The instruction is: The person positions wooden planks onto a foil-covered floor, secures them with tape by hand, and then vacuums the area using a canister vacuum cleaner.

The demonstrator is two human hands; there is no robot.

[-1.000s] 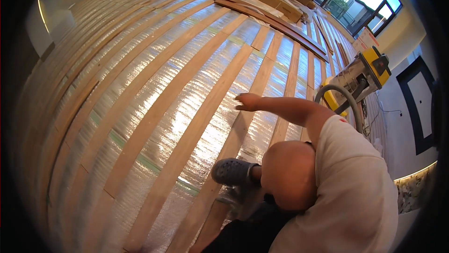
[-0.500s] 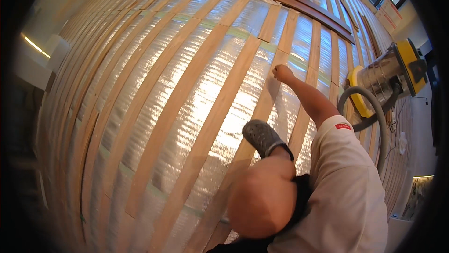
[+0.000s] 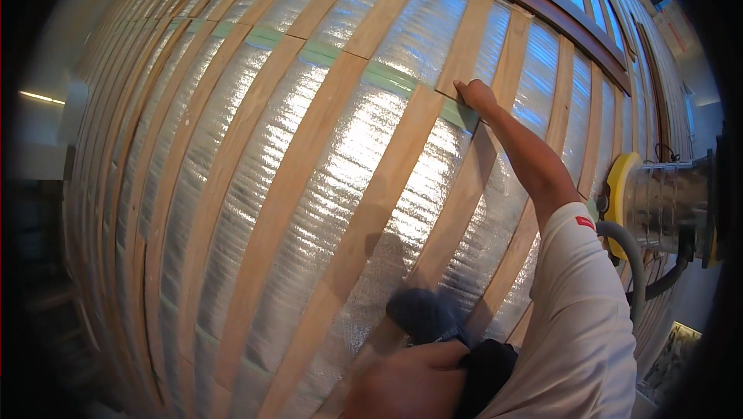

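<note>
My right hand [image 3: 476, 97] reaches far forward, its fingers curled and low over a pale wooden strip [image 3: 466, 51]. It is near a crosswise joint in the strips and a piece of green tape [image 3: 461, 113]. Whether something small sits between the fingers is hidden. Silvery foil sheet [image 3: 352, 160] shows between the long parallel strips. My foot in a dark clog [image 3: 422, 314], blurred, stands below the hand, with my bent knee at the lower edge. My left hand is out of the picture.
To the right stands a vacuum cleaner [image 3: 658, 206] with a yellow base and a grey hose [image 3: 631, 256]. Long reddish-brown boards [image 3: 561, 13] lie across the strips at the far right. More pale strips [image 3: 166, 133] run along the left.
My right hand has moved forward along the strips to the taped joint, its fingers still curled. The view has shifted forward, so the clog and knee sit lower and the vacuum cleaner nearer the right rim.
</note>
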